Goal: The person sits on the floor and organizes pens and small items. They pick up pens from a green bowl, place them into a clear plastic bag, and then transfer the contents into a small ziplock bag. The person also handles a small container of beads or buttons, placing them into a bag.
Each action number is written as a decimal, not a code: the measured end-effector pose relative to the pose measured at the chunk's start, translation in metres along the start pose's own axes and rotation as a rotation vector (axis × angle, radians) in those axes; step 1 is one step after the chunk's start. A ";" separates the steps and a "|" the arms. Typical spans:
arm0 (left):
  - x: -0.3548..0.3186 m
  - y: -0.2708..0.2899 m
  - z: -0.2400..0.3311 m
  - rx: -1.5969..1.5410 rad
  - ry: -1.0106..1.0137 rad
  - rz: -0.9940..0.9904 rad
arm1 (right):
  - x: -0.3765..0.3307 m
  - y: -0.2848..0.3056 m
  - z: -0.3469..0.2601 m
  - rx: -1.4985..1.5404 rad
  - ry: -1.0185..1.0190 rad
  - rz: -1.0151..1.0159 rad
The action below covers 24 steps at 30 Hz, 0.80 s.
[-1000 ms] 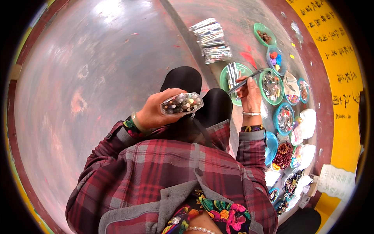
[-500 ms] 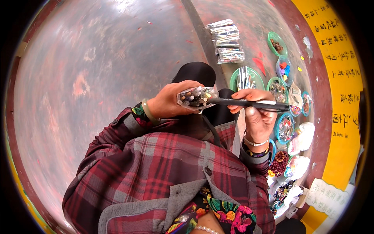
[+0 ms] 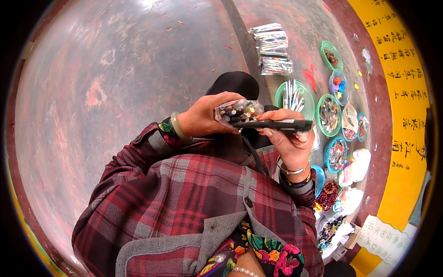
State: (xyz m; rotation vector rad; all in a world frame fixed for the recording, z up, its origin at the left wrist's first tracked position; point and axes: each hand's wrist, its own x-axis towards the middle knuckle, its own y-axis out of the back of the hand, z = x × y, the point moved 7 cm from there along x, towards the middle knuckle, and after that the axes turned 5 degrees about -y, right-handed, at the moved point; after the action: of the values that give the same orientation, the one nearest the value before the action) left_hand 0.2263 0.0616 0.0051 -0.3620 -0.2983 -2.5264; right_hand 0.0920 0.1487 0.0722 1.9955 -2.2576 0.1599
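Note:
My left hand (image 3: 203, 114) is wrapped round a clear plastic pouch (image 3: 240, 111) packed with several pens, their ends facing up at me. A dark marker-like pen (image 3: 280, 124) lies between the fingers and thumb of my right hand (image 3: 291, 144). It points left, and its thin end overlaps the near edge of the pouch. Whether that end touches the pens cannot be made out. The fingertips of my right hand are close beside the pouch's right side. Both hands are above my dark-clothed knees (image 3: 234, 85).
Beyond my right hand stands a green basin (image 3: 279, 99) with loose pens in it. Farther off lie several bagged pen bundles (image 3: 273, 48). Along the right are more small baskets, one a blue basket (image 3: 326, 154), plus dark red beads (image 3: 328, 194) and white bags (image 3: 361, 161).
My right hand has moved left with the pen, bringing it to the pouch. The pen's thin end has gone from the pouch's right side to its near edge. My left hand keeps its hold.

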 end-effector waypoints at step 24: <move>-0.002 -0.001 -0.005 -0.107 0.010 0.041 | 0.019 -0.014 -0.012 -0.330 0.030 0.071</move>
State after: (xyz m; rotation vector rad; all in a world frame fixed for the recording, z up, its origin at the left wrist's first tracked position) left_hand 0.2269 0.0619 -0.0003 -0.3931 -0.1502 -2.5094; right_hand 0.1040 0.1305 0.0874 1.7337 -2.1693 -0.1646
